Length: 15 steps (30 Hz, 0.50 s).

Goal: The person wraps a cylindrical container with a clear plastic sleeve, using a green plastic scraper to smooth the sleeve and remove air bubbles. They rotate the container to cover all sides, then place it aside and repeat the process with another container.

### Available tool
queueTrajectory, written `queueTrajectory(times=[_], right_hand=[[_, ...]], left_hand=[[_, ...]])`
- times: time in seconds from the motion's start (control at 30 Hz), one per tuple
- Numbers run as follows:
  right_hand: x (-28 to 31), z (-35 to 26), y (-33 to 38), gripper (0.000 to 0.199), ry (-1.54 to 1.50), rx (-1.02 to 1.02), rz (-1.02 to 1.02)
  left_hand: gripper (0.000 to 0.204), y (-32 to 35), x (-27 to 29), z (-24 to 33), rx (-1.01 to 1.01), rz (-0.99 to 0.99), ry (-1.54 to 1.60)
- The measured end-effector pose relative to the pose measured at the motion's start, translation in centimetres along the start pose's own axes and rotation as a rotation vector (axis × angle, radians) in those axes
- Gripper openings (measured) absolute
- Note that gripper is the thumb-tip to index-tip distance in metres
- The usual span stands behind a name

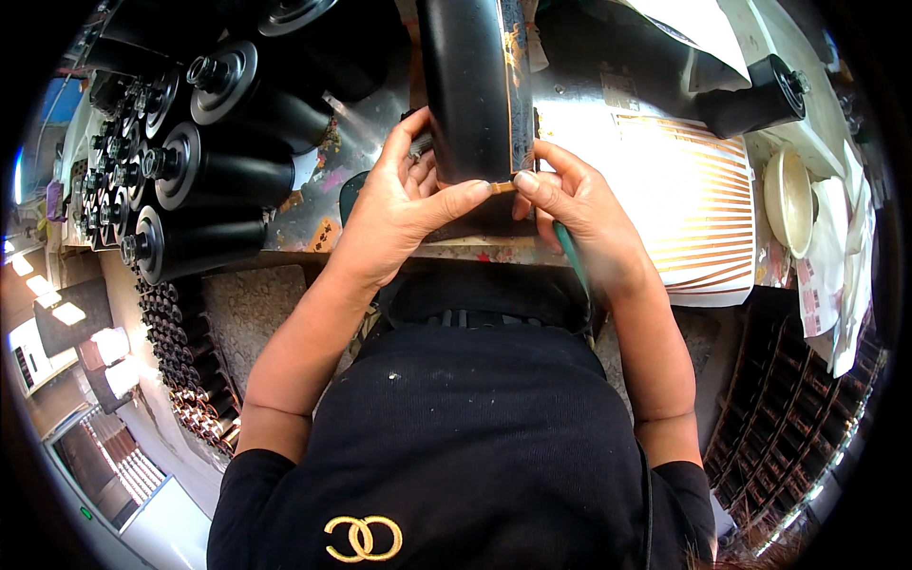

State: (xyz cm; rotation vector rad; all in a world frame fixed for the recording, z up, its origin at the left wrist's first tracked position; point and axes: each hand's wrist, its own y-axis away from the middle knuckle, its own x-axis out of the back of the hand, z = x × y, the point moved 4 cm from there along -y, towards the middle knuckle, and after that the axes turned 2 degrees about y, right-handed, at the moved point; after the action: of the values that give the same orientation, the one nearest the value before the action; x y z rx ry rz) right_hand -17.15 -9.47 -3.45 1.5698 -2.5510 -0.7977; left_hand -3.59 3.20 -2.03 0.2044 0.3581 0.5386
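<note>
A glossy black cylinder (464, 95) lies lengthwise before me, with a gold-patterned band (515, 81) running down its right side. My left hand (394, 214) is at the left of its near end, fingers curled beside it and thumb pressed on a short gold strip (502, 188). From the other side my right hand (584, 209) pinches the strip's right end between thumb and fingers. A slim green-handled tool (572, 252) is tucked in the same hand, pointing down toward me; its tip is hidden. The strip lies across the cylinder's near edge.
Several black bottle-shaped cylinders (228, 171) with necks are stacked on the left. To the right, a white sheet (655, 261) bears rows of gold strips. Beyond it are an oval pale bowl (788, 201) and another black bottle (755, 100). The table's front edge (446, 251) runs below my hands.
</note>
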Motion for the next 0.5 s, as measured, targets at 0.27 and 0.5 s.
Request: queueTrajectory(times=[0.27,0.5], right_hand=[[-0.4,-0.1,0.0,0.066,-0.031,0.023,0.021],[-0.3,-0.4,-0.2,0.064,-0.027,-0.011,-0.019]], left_hand=[[0.095,0.0,-0.5,0.2,-0.029,-0.031,-0.043],[0.092,-0.3,0.5,-0.2,-0.002,-0.048,0.076]])
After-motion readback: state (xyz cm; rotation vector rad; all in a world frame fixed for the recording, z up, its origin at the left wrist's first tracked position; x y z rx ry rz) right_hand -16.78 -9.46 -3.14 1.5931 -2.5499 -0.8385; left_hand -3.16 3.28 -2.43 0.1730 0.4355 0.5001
